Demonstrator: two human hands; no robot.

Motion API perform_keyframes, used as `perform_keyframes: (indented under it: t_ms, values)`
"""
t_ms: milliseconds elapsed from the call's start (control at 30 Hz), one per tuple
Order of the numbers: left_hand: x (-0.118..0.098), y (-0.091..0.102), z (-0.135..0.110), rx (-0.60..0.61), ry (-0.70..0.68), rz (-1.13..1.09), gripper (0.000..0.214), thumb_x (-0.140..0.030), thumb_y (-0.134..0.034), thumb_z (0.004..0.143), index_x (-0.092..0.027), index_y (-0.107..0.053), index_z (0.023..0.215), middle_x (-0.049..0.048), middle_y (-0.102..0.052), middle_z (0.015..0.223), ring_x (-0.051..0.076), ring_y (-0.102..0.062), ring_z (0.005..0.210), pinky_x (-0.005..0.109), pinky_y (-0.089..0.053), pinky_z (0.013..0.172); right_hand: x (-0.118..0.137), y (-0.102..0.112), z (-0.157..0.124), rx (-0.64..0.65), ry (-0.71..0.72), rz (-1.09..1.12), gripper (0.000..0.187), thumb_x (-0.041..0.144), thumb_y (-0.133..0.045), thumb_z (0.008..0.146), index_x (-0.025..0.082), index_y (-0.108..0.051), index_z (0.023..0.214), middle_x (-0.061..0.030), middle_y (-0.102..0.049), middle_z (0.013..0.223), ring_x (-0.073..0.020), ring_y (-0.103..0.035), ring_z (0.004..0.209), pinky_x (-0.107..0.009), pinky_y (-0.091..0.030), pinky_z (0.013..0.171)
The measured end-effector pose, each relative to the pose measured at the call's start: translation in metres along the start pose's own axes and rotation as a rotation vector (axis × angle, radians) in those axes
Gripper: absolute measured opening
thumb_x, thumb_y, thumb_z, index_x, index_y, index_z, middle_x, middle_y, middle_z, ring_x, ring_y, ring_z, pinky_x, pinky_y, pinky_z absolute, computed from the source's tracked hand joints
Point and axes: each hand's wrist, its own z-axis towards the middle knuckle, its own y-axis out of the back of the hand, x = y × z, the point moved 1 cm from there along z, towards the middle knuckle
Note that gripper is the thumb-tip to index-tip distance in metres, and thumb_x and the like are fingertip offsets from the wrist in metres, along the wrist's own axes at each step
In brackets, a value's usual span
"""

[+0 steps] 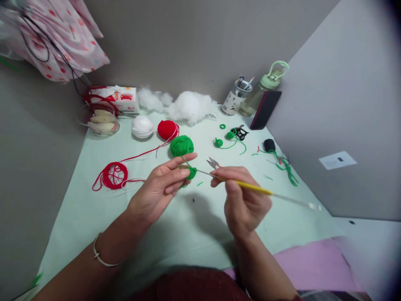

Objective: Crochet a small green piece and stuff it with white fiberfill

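Observation:
Pinched in my left hand (163, 184) is a small green crochet piece (191, 173), with a strand of green yarn running over the fingers. My right hand (244, 198) grips a crochet hook (253, 187) by its yellow handle. The hook's thin metal tip points left and meets the green piece; whether it sits inside a stitch is too small to tell. Just beyond my hands lies a ball of green yarn (182, 146). Small scissors (213, 163) rest behind my right fingers, partly hidden by them.
Red yarn (168, 130) and white yarn (142, 127) balls lie behind, with loose red yarn (115, 175) at left. White stuffing (191, 107), a pen jar (233, 100), a bottle (260, 94) and a phone (266, 110) line the back. Small green pieces (218, 143) lie right of centre.

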Motion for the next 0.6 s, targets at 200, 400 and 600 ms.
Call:
perform_keyframes:
  t_ms: [200, 400, 600]
  values:
    - [0.005, -0.003, -0.001, 0.002, -0.059, 0.144, 0.039, -0.025, -0.087, 0.083, -0.026, -0.083, 0.122, -0.0012, -0.065, 0.088, 0.008, -0.043, 0.065, 0.024, -0.038, 0.064, -0.003, -0.005, 0.008, 0.039, -0.255, 0.218, 0.020, 0.033, -0.063, 0.105, 0.024, -0.080, 0.100, -0.0054, -0.081, 0.095, -0.0178, -0.071, 0.074, -0.036, -0.061, 0.065]
    - [0.006, -0.004, -0.002, -0.044, -0.112, 0.166, 0.053, -0.026, -0.089, 0.083, -0.027, -0.076, 0.134, -0.0015, -0.065, 0.088, 0.011, -0.052, 0.075, 0.023, -0.038, 0.064, 0.000, -0.007, 0.005, 0.076, -0.138, 0.148, 0.017, 0.026, -0.066, 0.104, 0.027, -0.082, 0.107, -0.0035, -0.081, 0.093, -0.0176, -0.073, 0.078, -0.036, -0.063, 0.071]
    - [0.001, -0.002, -0.001, 0.104, 0.066, 0.033, 0.046, -0.027, -0.088, 0.083, -0.023, -0.080, 0.127, -0.0052, -0.055, 0.077, 0.005, -0.028, 0.055, 0.025, -0.038, 0.061, -0.011, 0.000, 0.015, -0.037, -0.444, 0.463, 0.020, 0.038, -0.070, 0.100, 0.023, -0.080, 0.093, -0.0023, -0.077, 0.080, -0.0139, -0.069, 0.061, -0.028, -0.060, 0.056]
